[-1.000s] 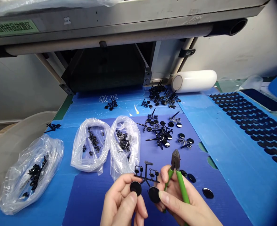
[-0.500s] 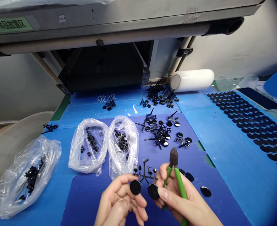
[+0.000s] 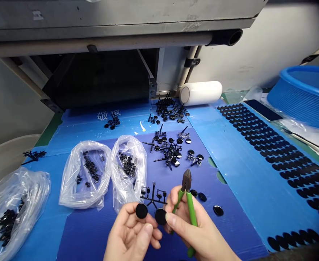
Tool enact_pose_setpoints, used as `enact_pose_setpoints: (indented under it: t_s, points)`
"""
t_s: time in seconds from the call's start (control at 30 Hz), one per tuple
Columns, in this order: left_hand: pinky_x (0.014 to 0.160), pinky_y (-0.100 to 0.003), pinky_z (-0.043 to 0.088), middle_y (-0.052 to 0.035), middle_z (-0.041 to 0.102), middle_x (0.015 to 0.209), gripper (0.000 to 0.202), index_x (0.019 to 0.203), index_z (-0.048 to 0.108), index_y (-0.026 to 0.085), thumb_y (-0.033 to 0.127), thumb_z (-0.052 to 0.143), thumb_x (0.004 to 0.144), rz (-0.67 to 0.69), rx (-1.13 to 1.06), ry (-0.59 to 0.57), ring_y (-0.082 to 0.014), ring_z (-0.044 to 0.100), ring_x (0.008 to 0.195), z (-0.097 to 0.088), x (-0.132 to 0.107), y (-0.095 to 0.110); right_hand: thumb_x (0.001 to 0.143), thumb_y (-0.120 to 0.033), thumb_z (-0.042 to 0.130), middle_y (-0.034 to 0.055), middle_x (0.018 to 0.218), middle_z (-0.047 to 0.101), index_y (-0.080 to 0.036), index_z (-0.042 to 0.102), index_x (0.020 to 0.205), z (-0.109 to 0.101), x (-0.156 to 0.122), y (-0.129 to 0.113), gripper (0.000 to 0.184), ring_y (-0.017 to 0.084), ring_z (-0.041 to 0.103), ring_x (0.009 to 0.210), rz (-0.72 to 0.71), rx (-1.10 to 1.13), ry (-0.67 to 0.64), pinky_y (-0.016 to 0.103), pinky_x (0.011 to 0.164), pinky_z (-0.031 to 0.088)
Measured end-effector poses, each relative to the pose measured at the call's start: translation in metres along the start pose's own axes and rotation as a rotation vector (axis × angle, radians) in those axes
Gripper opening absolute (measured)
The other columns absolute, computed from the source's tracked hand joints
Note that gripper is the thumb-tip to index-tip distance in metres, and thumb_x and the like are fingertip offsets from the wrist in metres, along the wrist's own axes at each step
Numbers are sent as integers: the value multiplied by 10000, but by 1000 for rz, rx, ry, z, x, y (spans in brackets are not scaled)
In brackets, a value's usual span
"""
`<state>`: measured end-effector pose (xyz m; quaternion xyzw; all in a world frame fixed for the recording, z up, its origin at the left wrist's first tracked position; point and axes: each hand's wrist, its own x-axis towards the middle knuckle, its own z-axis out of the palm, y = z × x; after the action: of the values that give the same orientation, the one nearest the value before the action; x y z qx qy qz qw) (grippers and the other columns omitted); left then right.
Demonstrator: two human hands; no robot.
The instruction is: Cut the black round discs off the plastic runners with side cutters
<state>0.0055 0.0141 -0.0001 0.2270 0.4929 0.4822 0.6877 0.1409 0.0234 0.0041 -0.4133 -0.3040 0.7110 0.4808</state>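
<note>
My right hand (image 3: 193, 223) pinches one black round disc of a plastic sprue (image 3: 153, 199) between thumb and finger. The same hand keeps green-handled side cutters (image 3: 187, 181) in its palm, jaws upward. Two big discs and several small parts hang on the sprue's thin branches. My left hand (image 3: 133, 232) is beside the left disc (image 3: 141, 211), its index finger at or behind the disc's edge. Its thumb stands apart from the disc and its fingers are loosely curled. Loose black discs (image 3: 218, 210) lie right of the cutters.
Clear plastic bags (image 3: 84, 174) with small black parts stand at left. A pile of sprues (image 3: 172, 150) lies ahead, with more (image 3: 168, 108) behind. Rows of black discs (image 3: 273, 145) cover the right side. A white cylinder (image 3: 202, 93) and a blue basket (image 3: 303, 98) stand at the back.
The camera view has turned right, showing more of the blue basket and disc rows. My left thumb has shifted towards its fingertips. The right hand still holds the sprue and cutters.
</note>
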Motion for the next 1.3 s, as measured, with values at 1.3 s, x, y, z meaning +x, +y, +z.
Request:
enact_pose_setpoints:
  t_s: [1.3]
  points:
    - [378, -133, 440, 22, 515, 593, 236, 927, 545, 103, 196, 605, 718, -251, -21, -204, -63, 516, 439, 12, -32, -23, 466, -59, 388, 29, 811, 569, -208, 558, 908, -61, -56, 0, 496, 213, 522, 768, -12, -1135, -541, 296, 726, 417]
